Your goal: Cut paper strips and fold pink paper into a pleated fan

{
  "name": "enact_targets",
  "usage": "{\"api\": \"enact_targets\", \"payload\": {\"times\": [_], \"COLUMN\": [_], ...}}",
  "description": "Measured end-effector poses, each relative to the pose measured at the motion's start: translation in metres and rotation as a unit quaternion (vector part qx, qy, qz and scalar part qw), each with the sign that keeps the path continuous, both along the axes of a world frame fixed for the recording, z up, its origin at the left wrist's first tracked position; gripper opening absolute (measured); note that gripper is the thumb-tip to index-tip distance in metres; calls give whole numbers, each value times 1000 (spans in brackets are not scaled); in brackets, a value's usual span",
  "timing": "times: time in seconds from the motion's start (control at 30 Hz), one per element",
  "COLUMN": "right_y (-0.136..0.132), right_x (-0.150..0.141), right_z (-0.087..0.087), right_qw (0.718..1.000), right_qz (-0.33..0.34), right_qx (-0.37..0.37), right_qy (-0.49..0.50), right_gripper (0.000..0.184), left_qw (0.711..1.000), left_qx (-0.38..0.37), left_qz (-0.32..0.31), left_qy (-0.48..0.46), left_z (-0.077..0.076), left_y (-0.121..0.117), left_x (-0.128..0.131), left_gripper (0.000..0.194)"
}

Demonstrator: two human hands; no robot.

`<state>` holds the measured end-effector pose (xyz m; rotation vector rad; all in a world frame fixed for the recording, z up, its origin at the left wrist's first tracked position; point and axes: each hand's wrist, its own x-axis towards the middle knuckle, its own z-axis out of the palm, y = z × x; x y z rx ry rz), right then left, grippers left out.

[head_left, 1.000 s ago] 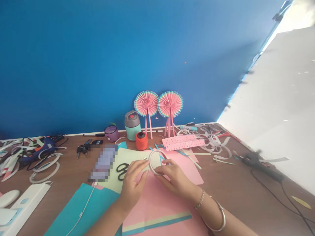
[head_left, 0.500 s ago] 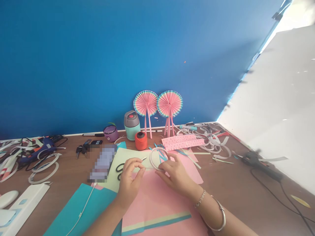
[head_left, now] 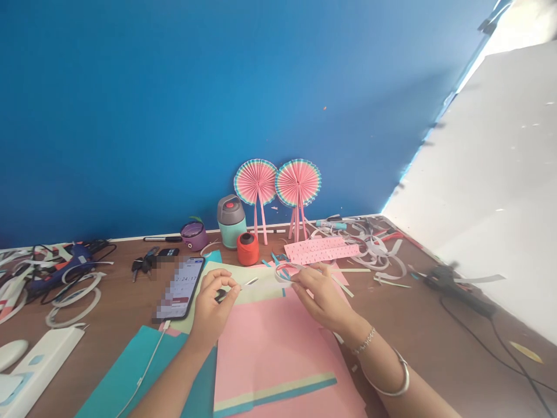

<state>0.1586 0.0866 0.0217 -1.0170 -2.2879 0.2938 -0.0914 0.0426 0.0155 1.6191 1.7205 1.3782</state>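
L hand pinches, thumb to forefinger, what looks like the free end of a thin whitish tape strip; R hand has its fingers closed on a narrow white tape roll. The hands are apart, w/ the strip spanning the gap.

Step in hand, as I judge it: paying tape off the roll. Next move prob. calls for a firm grip at both ends & a level, untwisted strip, b/c slack tape could curl or stick early.

Strip's long axis runs L–R btwn the hands, approx. parallel to the far edge of the pink sheet; free end points at L fingertips. Roll sits at R fingertips, tilted, so its opening shows as a flat oval, long way L–R. Can't tell if the strip touches paper.

Pink sheet lies below & nearer than the hands, w/ yellow & teal bands by its near edge. Pale-yellow sheet is under & beyond them. Scissors are partly hidden behind L hand; phone is L of it. Beyond the hands: red thread spool, two pleated paper fans, pink dotted card. Well R of R hand: dark glue gun, blurred.
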Motion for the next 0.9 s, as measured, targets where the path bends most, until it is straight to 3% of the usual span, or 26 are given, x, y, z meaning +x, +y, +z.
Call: {"api": "enact_targets", "payload": {"times": [0.23, 0.47, 0.63, 0.9], "right_y": [8, 10, 11, 12], "right_x": [20, 27, 27, 30], "right_z": [2, 2, -4, -10], "right_qw": [999, 993, 991, 989], "right_qz": [-26, -41, -22, -19], "right_qx": [-35, -43, -44, -58], "right_qy": [-31, -103, -125, -133], "right_gripper": [17, 22, 28, 28], "left_qw": [994, 976, 953, 940], "left_qx": [-88, -205, -291, -324], "left_qz": [-59, -65, -61, -44], "left_qy": [10, 35, 63, 97], "left_z": [11, 21, 19, 12], "left_y": [8, 6, 4, 7], "left_x": [-20, -32, -35, -39], "left_gripper": [19, 20, 15, 12]}}
